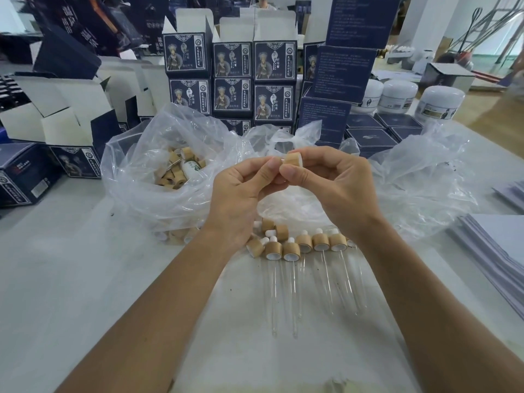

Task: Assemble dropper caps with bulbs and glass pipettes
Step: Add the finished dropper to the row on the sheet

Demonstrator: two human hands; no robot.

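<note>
A bamboo-coloured dropper cap (292, 160) is pinched between the thumb and fingertips of the right hand (334, 182), with its white-lined open end turned to the right, while the thumb and forefinger of the left hand (241, 199) are closed against the cap's left face, where a sliver of white, probably a rubber bulb, is just visible; how far it is seated cannot be told. The step is judged to be the seating of the bulb in the collar, and it would best be done with the cap held square and the soft bulb pushed evenly through the hole until its flange is caught all round, without being pinched to one side. The cap is a short cylinder with a matt, wood-grained wall and a smooth white plastic liner. Below the hands, finished droppers (304, 246) are laid in a row on the white table (85, 279), with their small white bulbs pointing away and their thin, clear glass pipettes (295, 296), brittle and nearly invisible against the surface, pointing toward the person. Behind, loose caps (173, 171) are heaped in a crinkled, translucent plastic bag (133, 177), and dark blue printed cartons (232, 78) are stacked beyond.
</note>
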